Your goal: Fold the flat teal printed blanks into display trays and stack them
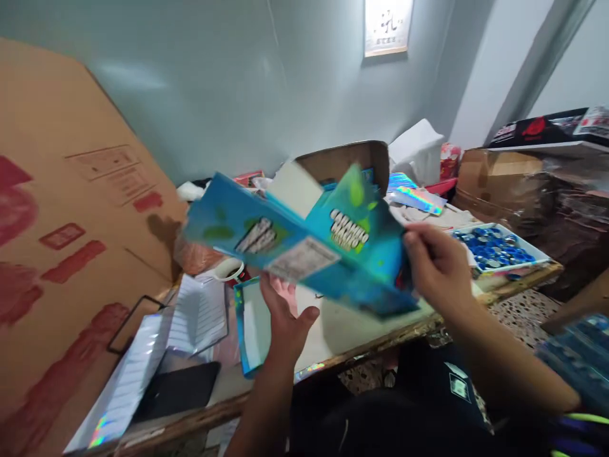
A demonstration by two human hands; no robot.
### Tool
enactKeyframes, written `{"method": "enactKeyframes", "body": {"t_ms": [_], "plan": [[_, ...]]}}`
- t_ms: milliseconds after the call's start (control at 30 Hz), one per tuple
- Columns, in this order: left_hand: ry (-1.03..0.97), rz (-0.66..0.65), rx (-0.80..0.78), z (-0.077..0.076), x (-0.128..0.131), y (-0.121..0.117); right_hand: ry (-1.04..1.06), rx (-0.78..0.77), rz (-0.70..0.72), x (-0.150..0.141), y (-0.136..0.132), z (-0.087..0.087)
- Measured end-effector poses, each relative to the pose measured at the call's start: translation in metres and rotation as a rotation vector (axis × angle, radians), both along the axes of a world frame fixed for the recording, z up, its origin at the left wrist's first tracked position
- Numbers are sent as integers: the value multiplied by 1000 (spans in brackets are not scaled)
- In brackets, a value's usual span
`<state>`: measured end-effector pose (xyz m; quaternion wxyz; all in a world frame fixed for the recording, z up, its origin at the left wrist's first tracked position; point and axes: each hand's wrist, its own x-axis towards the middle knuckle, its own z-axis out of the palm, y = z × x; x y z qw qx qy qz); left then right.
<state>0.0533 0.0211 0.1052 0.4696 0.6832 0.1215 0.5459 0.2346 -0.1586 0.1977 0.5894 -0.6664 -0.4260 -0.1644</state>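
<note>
- Fingers of the right hand clench the folded blue printed card by its edge, at 4 o'clock in view.
- Spread open, the left hand sits below the card at 6 o'clock; contact is unclear.
- Card hangs mid-view above a wooden-edged table; it looks thin, light and springy, so its folded edges offer the steadiest hold.
- White tray of blue round caps lies at 3 o'clock, flattened corrugated cardboard at 9 o'clock.

From my station I counted two hands, one left hand and one right hand, and one blue printed card. I also counted one mug, one tray and one framed picture.
</note>
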Motion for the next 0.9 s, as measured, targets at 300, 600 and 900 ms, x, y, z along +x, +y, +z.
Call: {"method": "enactKeyframes", "body": {"t_ms": [300, 600, 900], "plan": [[176, 70, 133, 28, -42, -15, 344, 6, 468, -56, 65, -110], [290, -139, 275, 13, -19, -36, 14, 24, 449, -37, 28, -85], [66, -59, 419, 8, 25, -49, 119, 129, 392, -39, 41, -83]]}}
